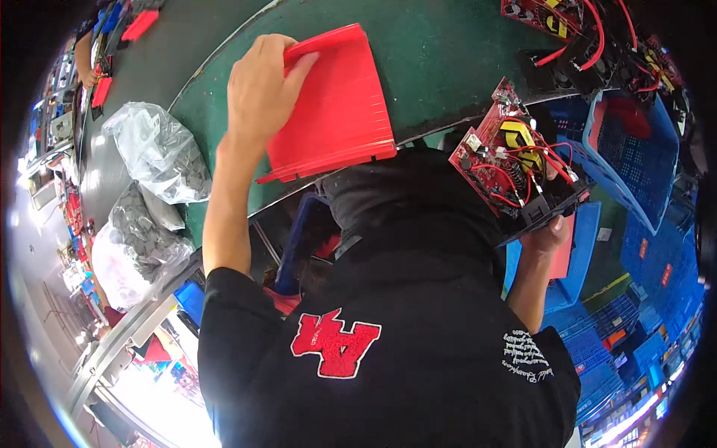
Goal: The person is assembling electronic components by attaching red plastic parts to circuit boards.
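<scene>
My left hand [261,89] is closed over the upper left edge of a red U-shaped casing [336,97], thumb inside and fingers outside. The casing lies at the near edge of the green worktop [441,52], its raised sides bent up. Off to the right, my right hand [547,235] grips a circuit board assembly [515,164] from below. That assembly has a red board, a yellow-wrapped transformer, red wires and a black end panel, and is held tilted beside the table edge. Most of the right fingers are hidden underneath it.
More wired board assemblies [582,45] stand at the top right. Below them is a blue plastic crate [635,164], with further blue crates [597,328] stacked beyond. Clear bags of grey pieces [142,231] sit on the left. Another person's hand [88,78] shows far left.
</scene>
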Tool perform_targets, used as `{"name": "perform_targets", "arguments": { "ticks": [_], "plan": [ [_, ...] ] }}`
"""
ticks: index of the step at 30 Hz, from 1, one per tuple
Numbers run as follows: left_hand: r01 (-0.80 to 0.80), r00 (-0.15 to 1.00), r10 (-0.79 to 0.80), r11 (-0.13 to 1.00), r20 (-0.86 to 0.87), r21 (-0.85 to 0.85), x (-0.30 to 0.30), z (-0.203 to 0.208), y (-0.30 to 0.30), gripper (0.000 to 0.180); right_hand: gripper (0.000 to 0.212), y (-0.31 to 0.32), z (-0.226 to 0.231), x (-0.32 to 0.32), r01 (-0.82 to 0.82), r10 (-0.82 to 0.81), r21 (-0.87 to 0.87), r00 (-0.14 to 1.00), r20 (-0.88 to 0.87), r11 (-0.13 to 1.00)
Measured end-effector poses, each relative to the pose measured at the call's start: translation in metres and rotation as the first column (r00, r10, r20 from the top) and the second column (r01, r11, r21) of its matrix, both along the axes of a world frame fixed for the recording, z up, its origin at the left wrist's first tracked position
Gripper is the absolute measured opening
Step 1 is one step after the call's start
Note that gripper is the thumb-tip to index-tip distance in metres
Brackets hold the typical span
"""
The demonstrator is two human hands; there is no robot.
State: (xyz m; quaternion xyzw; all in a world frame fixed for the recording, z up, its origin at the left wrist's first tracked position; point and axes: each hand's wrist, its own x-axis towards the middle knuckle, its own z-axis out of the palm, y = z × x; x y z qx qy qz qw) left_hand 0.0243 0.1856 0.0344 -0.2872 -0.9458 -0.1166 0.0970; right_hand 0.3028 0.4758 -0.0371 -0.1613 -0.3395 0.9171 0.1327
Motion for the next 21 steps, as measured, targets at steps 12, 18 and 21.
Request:
{"name": "perform_targets", "arguments": {
  "ticks": [12,18,21],
  "plan": [
    [0.203,0.978,-0.203,0.979,-0.056,-0.008,-0.005,0.030,-0.062,0.018,0.083,0.001,-0.007,0.006,-0.056,0.056,-0.008,0.998,-0.006,0.998],
    [-0.196,0.974,0.158,0.947,0.161,0.253,0.059,0.049,-0.035,0.012,0.078,-0.002,0.002,-0.005,-0.029,0.033,0.183,0.999,-0.021,0.983],
    [0.054,0.998,-0.059,0.971,0.017,0.232,0.085,0.023,-0.003,0.013,0.079,-0.009,0.016,-0.023,-0.116,0.110,0.186,0.993,0.042,0.976]
  ]
}}
